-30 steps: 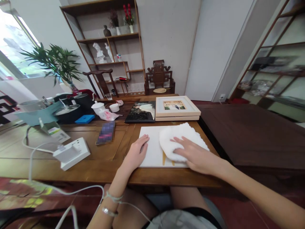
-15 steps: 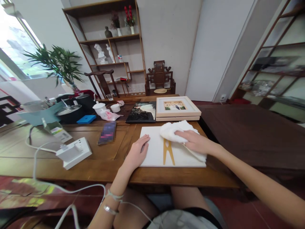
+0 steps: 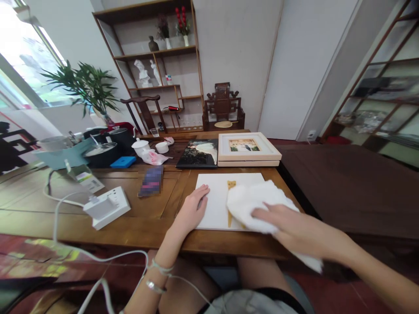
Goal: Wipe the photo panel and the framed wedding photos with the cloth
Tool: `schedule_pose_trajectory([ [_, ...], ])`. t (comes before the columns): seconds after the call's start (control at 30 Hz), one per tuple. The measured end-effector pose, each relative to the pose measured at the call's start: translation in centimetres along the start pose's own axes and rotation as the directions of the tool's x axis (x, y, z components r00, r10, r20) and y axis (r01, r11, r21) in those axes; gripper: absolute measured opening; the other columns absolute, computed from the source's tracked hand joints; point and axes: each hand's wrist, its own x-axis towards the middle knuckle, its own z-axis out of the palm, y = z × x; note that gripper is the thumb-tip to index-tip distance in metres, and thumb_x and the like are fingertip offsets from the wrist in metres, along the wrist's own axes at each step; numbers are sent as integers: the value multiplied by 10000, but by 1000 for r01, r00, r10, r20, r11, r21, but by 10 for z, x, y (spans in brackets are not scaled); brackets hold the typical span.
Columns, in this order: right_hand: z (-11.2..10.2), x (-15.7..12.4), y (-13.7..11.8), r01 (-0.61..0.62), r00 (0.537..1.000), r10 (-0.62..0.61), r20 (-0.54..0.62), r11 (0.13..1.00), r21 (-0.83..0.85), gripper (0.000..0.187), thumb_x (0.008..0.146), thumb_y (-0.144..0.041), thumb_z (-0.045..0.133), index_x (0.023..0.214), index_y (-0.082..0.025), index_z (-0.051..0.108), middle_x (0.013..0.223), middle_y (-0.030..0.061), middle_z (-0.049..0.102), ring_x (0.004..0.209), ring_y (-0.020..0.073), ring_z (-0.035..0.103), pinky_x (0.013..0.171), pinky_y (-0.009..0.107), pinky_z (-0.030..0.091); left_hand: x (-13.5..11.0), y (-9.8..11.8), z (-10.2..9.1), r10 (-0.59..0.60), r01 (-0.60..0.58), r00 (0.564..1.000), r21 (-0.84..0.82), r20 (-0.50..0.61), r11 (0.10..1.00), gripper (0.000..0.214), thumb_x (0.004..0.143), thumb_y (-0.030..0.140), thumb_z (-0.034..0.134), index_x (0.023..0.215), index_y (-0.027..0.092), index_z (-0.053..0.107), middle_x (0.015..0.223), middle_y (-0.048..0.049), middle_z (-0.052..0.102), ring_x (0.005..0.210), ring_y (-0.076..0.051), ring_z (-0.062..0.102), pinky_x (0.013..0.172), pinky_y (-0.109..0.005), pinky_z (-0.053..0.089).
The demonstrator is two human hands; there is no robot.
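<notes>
A flat white board (image 3: 214,198) lies on the wooden table (image 3: 176,181) near its front edge. My left hand (image 3: 192,211) rests on the board's left edge, fingers stretched out and flat. A white cloth (image 3: 255,195) is bunched under my right hand (image 3: 291,224), whose fingers press and grip it over the board's right part. One corner of the cloth hangs past the table's front edge. On the board is a gold, forked stand leg (image 3: 231,185); the cloth hides its middle and most of its right prong.
Behind the board are a dark picture panel (image 3: 198,153) and stacked light wooden picture frames (image 3: 249,149). To the left lie a blurred purple object (image 3: 151,181), a white power strip (image 3: 111,207) with a cable, a blue box (image 3: 123,162) and a white teapot (image 3: 140,147).
My right hand has moved the cloth toward me and to the right, uncovering the top of the gold leg and covering its lower part. My left hand stays on the board's edge.
</notes>
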Motion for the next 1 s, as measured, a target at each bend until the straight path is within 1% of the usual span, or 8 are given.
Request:
schedule_pose_trajectory([
  [0.1, 3, -27, -23, 90, 995, -91, 47, 995, 41, 584, 680, -26, 378, 1174, -292, 541, 1286, 82, 524, 1178, 269, 492, 912, 384, 421, 0, 1, 0, -4, 4, 1000, 3, 2, 1000, 350, 869, 217, 422, 1129, 122, 637, 1275, -136, 595, 1239, -226, 511, 1084, -418, 368],
  [0.2, 1, -24, -29, 112, 993, -113, 40, 993, 24, 602, 644, -4, 384, 1157, -271, 553, 1253, 92, 547, 1174, 273, 495, 908, 385, 426, 0, 1, 0, -3, 3, 1000, 10, 3, 1000, 355, 870, 219, 422, 1131, 106, 634, 1277, -148, 590, 1241, -231, 508, 1088, -421, 362],
  [0.33, -2, 21, -7, 41, 993, -49, -108, 996, -79, 563, 663, -2, 376, 1164, -187, 553, 1070, 125, 612, 1010, 282, 572, 824, 393, 459, 0, 1, 0, -1, 1, 1000, 13, 4, 1000, 349, 871, 230, 428, 1130, 119, 635, 1277, -141, 592, 1237, -235, 512, 1080, -428, 371],
  [0.43, -2, 64, 16, 69, 965, -89, -248, 994, -90, 632, 684, 22, 343, 1277, -153, 473, 1310, 149, 503, 1157, 286, 497, 931, 436, 404, 1, 0, -1, -3, 3, 1000, 17, 10, 1000, 351, 876, 236, 423, 1133, 121, 631, 1282, -137, 589, 1244, -230, 505, 1083, -430, 365],
  [0.57, 2, 96, 25, 82, 962, -106, -253, 991, -104, 630, 693, 51, 315, 1283, -99, 478, 1404, 176, 421, 1331, 334, 303, 1022, 541, 289, 1, 1, -2, -14, 13, 1000, 38, 18, 999, 382, 875, 236, 415, 1181, 101, 601, 1294, -146, 578, 1244, -229, 506, 1077, -412, 372],
  [0.67, 10, 89, 12, 117, 971, -139, -196, 986, -120, 646, 660, 54, 352, 1238, -159, 546, 1446, 122, 391, 1367, 352, 216, 1035, 613, 231, 0, 1, -2, -33, 32, 999, 60, 15, 998, 427, 873, 240, 420, 1259, 104, 542, 1311, -145, 563, 1235, -230, 515, 1058, -412, 393],
  [0.8, 22, 49, -19, 196, 974, -212, -81, 965, -175, 635, 639, 52, 383, 1201, -159, 591, 1486, 118, 319, 1376, 385, 138, 1031, 652, 216, 0, 1, -1, -4, 3, 1000, 48, 26, 999, 399, 873, 230, 405, 1184, 78, 604, 1295, -156, 574, 1247, -231, 503, 1080, -407, 364],
  [1.0, 26, 19, -44, 297, 951, -310, -25, 929, -221, 588, 649, 40, 398, 1165, -144, 613, 1468, 131, 348, 1373, 381, 161, 1038, 637, 239, 2, 0, -1, 12, -13, 1000, 45, 28, 999, 401, 872, 221, 400, 1163, 51, 617, 1288, -172, 575, 1248, -237, 501, 1081, -412, 363],
])
